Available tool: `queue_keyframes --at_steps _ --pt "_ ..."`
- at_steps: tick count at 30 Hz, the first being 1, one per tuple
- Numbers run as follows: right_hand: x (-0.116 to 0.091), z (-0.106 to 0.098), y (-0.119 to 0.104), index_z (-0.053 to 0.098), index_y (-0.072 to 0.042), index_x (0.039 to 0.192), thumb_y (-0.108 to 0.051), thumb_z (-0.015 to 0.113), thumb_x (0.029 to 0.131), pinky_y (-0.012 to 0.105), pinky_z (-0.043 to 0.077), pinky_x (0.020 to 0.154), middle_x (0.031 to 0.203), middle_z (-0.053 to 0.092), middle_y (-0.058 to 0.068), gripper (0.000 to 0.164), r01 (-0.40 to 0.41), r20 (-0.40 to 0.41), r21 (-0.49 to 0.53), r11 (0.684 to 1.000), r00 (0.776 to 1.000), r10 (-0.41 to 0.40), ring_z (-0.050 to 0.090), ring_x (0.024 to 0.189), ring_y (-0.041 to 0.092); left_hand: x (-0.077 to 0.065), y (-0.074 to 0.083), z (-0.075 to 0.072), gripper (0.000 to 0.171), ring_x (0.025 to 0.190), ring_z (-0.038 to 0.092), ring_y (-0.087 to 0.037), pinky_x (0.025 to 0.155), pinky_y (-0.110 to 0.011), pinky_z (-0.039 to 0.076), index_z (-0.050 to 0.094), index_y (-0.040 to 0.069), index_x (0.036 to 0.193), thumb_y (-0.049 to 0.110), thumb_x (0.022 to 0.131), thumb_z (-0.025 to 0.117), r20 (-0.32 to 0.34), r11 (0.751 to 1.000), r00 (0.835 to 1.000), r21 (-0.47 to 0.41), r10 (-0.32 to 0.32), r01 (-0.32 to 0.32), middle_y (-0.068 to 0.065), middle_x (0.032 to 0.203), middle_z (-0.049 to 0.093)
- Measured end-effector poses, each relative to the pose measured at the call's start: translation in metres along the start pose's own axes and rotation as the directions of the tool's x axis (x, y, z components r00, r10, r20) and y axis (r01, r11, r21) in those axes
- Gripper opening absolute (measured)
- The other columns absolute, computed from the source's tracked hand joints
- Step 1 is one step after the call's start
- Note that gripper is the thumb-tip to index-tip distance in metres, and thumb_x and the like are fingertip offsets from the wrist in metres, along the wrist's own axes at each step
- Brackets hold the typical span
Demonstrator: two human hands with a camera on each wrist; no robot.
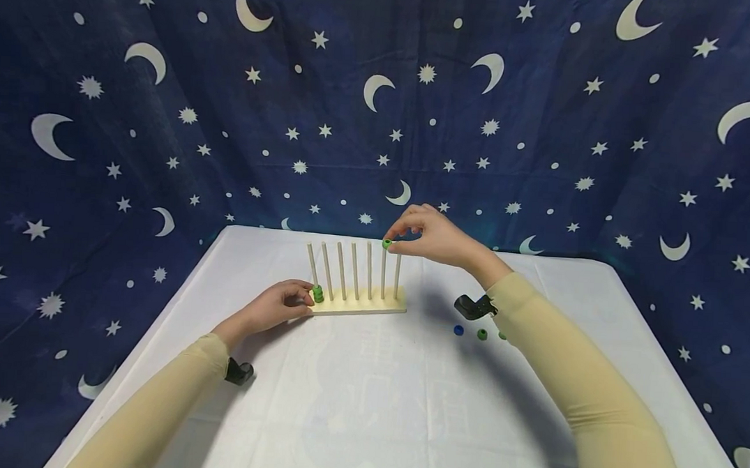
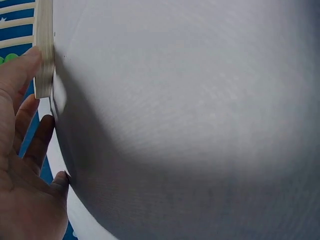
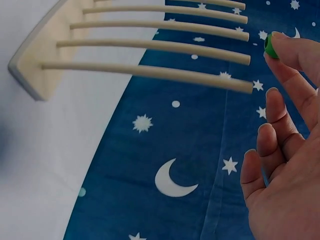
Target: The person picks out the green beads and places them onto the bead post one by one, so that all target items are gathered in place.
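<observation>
A pale wooden pegboard point(image 1: 359, 305) with a row of upright pegs stands on the table. My left hand point(image 1: 277, 305) holds its left end, thumb at the front edge; the left wrist view shows the fingers point(image 2: 37, 145) partly spread around the base's end point(image 2: 44, 75). Green beads point(image 1: 318, 294) are stacked low on the leftmost peg. Up at the peg tops, my right hand point(image 1: 434, 236) pinches a green bead point(image 3: 270, 46) between thumb and index finger. It hovers just off the tip of the second peg from the right point(image 3: 245, 59). The other right fingers are loosely bent.
A blue bead point(image 1: 459, 330) and a green bead point(image 1: 482, 334) lie on the white tablecloth point(image 1: 368, 401) to the right, with another green bead point(image 1: 502, 335) partly hidden by the right sleeve. A dark blue star-and-moon curtain point(image 1: 343, 107) hangs behind the table.
</observation>
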State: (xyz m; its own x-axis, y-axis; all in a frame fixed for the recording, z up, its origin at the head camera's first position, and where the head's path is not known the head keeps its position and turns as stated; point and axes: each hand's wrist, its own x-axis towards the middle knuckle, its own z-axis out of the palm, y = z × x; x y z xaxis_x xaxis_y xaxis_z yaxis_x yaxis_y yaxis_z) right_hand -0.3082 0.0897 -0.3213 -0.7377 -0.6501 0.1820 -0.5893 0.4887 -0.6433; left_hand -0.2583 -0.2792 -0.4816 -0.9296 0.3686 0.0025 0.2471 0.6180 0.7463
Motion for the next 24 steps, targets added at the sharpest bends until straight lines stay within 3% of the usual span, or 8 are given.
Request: queue_keyframes --at_steps 12,19,24 --pt "0.032 0.015 -0.015 0.078 -0.025 0.110 -0.034 0.076 0.094 0.043 0.044 0.098 0.106 0.060 -0.003 0.018 0.092 0.025 -0.007 0.996 0.995 -0.091 0.051 0.104 0.017 0.002 0.000 0.001 0.009 0.139 0.046 -0.036 0.117 -0.055 0.030 0.073 0.015 0.101 0.017 0.093 0.077 -0.005 1.000 1.000 0.007 -0.019 0.019 -0.014 0.143 0.056" --pt "0.053 0.026 -0.027 0.078 -0.024 0.111 -0.033 0.074 0.095 0.043 0.029 0.112 0.105 0.061 -0.004 0.018 0.123 0.038 -0.022 0.992 0.992 -0.122 0.054 0.104 0.022 0.003 0.001 0.001 0.008 0.137 0.047 -0.036 0.117 -0.054 0.031 0.073 0.015 0.100 0.016 0.093 0.077 -0.008 1.000 1.000 0.002 -0.013 0.013 -0.014 0.142 0.057" --pt "0.064 0.037 -0.036 0.078 -0.023 0.112 -0.032 0.074 0.096 0.039 0.041 0.098 0.105 0.061 -0.004 0.019 0.138 0.053 -0.025 0.990 0.989 -0.137 0.052 0.107 0.025 0.002 0.000 0.001 0.008 0.137 0.047 -0.036 0.116 -0.054 0.032 0.073 0.015 0.100 0.015 0.093 0.077 -0.005 1.000 1.000 -0.006 0.000 0.000 -0.014 0.142 0.057"
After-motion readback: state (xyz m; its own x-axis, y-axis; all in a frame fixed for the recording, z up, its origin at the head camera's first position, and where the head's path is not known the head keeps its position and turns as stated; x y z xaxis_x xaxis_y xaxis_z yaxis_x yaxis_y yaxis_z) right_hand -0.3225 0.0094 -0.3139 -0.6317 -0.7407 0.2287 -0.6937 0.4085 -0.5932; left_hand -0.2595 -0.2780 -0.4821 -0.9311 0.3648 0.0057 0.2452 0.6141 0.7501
